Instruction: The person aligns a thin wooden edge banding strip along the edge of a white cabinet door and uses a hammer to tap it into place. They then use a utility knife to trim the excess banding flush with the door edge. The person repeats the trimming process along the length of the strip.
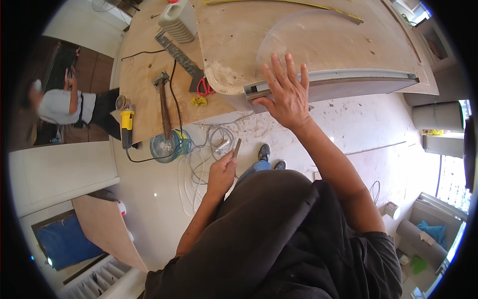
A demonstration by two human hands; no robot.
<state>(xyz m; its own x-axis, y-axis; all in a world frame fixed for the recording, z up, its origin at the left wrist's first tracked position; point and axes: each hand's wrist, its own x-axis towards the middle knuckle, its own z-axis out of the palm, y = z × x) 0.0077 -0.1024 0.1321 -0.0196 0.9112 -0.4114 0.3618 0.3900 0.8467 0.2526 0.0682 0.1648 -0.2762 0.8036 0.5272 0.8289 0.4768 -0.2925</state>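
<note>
My right hand [288, 94] lies with its fingers spread over the near edge of a worktable. It rests on the left part of a long narrow panel [343, 85] that has a pale metal channel along its top. A clear curved sheet [271, 42] lies on the tabletop beyond my fingertips. Lower down, in front of my body, my left hand [222, 173] is closed around a short, flat, grey-brown strip [237, 148]. The strip points upward out of the fist, and its lower end is hidden in my fingers.
On the wooden bench [142, 87] at left are a hammer [163, 94], red-handled scissors [203, 87], a yellow-and-black power tool [127, 122] and a jug [178, 22]. Cables [216, 137] coil on the floor beside a blue water bottle [167, 148]. Another person [74, 104] stands at far left.
</note>
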